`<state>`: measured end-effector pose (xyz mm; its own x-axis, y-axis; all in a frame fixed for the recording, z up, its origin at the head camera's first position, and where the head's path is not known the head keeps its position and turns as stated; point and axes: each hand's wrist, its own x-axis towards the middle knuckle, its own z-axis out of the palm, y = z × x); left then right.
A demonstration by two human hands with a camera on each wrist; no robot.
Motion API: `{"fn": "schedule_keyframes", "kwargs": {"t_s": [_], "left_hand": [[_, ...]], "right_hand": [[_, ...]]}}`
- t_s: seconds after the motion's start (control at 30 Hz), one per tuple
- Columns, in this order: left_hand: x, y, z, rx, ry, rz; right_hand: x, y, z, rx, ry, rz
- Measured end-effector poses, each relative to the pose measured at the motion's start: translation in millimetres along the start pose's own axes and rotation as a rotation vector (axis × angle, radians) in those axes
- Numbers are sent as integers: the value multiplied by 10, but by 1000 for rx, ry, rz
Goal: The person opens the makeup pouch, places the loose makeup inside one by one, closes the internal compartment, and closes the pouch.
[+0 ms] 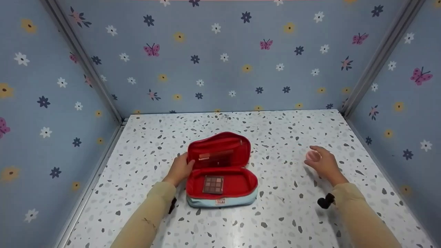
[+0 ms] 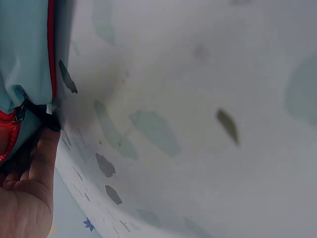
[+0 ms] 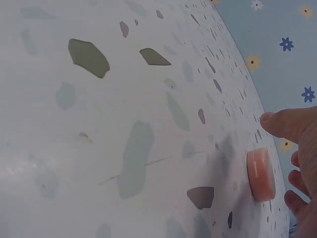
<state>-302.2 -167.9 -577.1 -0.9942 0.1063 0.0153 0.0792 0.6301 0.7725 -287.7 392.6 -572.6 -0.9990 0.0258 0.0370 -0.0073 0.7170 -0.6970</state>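
Roughly centred on the worktop, an open pouch has its left edge gripped by the left hand; nearer the worktop's right edge, the right hand is unclenched; a palette lies inside the pouch; a pink container sits between the right thumb and fingers

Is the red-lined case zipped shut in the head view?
No, the case has its lid standing open, showing the palette inside.
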Motion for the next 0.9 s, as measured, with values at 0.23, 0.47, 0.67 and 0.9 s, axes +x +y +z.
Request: {"fn": "schedule_keyframes", "kwargs": {"t_s": [0.23,0.47,0.67,0.9], "left_hand": [[3,0,6,-7,3,20],[6,-11,8,-12,9,16],[9,-2,1,-32,7,7],[13,-37,3,-9,10,24]], "right_hand": [[80,80,-25,-30,-55,30],[78,105,-14,-56,-86,67],[100,117,-18,-68,-101,116],[115,122,-1,-120,-78,59]]}}
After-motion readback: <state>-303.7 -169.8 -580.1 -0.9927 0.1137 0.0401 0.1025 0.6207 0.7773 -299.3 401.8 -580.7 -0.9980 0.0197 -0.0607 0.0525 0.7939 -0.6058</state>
